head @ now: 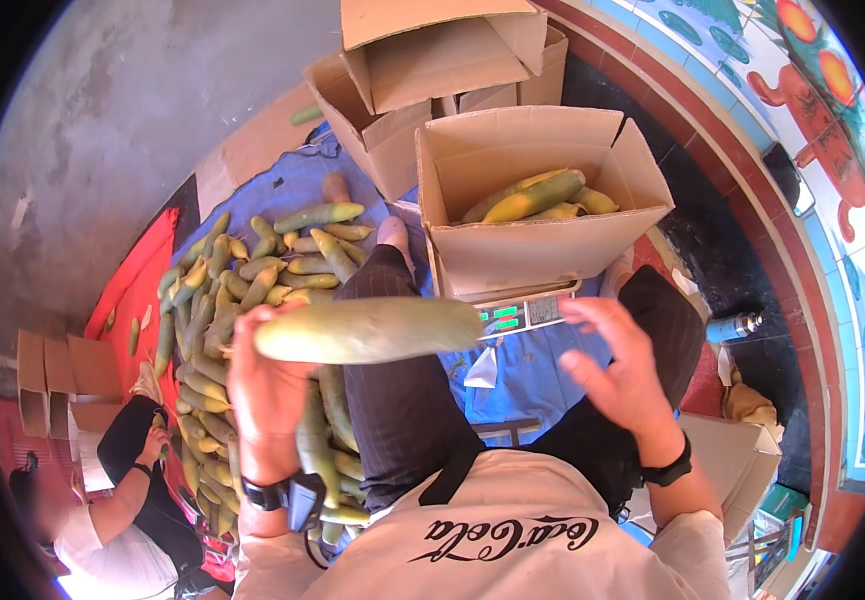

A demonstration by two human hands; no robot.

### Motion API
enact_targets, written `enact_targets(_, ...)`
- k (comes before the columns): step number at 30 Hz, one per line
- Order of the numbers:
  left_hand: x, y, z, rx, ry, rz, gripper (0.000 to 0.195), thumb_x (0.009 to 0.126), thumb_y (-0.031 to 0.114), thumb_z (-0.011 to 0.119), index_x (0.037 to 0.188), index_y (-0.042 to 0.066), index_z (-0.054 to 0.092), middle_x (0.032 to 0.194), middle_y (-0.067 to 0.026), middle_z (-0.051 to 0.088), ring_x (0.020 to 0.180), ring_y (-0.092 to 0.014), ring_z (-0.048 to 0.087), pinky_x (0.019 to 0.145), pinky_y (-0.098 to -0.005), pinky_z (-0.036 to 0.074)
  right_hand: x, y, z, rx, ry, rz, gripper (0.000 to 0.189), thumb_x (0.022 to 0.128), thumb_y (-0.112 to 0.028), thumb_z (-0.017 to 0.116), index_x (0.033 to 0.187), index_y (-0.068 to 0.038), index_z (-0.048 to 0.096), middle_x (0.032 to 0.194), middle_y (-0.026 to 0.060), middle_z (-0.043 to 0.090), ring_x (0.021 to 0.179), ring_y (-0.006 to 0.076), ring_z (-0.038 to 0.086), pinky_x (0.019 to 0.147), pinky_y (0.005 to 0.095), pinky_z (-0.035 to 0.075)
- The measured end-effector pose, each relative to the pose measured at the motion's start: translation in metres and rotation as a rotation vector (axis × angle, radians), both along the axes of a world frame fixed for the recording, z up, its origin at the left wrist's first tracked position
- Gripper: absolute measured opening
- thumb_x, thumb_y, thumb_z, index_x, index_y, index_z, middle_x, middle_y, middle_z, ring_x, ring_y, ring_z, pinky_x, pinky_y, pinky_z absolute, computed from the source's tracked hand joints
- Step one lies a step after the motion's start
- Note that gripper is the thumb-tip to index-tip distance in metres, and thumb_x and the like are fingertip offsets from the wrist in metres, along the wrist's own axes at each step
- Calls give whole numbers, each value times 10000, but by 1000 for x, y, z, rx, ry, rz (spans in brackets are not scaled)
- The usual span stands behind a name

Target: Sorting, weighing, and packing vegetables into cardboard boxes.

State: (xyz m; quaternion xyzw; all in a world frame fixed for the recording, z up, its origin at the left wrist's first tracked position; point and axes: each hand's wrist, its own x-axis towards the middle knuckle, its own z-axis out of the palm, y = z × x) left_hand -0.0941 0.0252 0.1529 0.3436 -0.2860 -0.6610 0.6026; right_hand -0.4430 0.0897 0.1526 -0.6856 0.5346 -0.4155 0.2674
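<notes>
My left hand grips one end of a long pale green vegetable, perhaps a radish or gourd, held level above my thigh. My right hand is empty, its fingers apart, to the right of the vegetable's far end. Ahead stands an open cardboard box on a digital scale with a lit green display. Several yellow-green vegetables lie inside the box. A large heap of similar vegetables covers the blue cloth to my left.
More open cardboard boxes stand behind the scale. On the left, a co-worker sits beside the heap, near a red cloth and cartons. A blue bottle lies at the right, by a tiled wall. A carton stands behind my right arm.
</notes>
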Motion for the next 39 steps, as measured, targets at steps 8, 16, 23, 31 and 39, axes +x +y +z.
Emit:
enact_targets(8,-81,-2,-17,71,226,-400,390,1003,395,332,1119,66,507,1190,-207,556,1038,-291,590,852,-422,508,14,9,-10,285,-216,81,605,708,-189,767,1223,-8,506,1115,139,580,1032,241,568,899,328,436)
enact_targets(16,-74,-33,-49,-304,-408,-341,508,996,407,358,1289,-5,412,1292,-180,486,1235,-285,465,1030,-418,364,-29,-49,38,81,-119,-249,490,709,-165,719,1133,4,540,937,53,591,878,135,565,783,289,468)
enact_targets(23,-72,-39,-63,-459,-464,-362,474,989,392,376,1213,-11,487,1323,-188,460,1250,-290,448,1030,-412,350,-78,-149,18,133,407,-320,494,723,-236,707,1125,11,563,994,188,625,916,305,617,813,355,471)
enact_targets(31,-73,-41,-63,-519,-485,-347,405,973,315,419,1165,-18,544,1285,-175,497,1183,-248,492,997,-370,392,-92,-227,-59,159,457,-90,399,773,-195,680,1115,-11,585,1011,200,636,953,326,618,837,378,474)
enact_targets(39,-74,-40,-60,-510,-558,-372,481,978,403,388,1114,-28,552,1283,-185,485,1210,-274,474,1025,-385,356,-90,-182,-19,138,313,-272,229,835,-89,599,1043,3,626,1014,178,649,939,281,635,833,348,489)
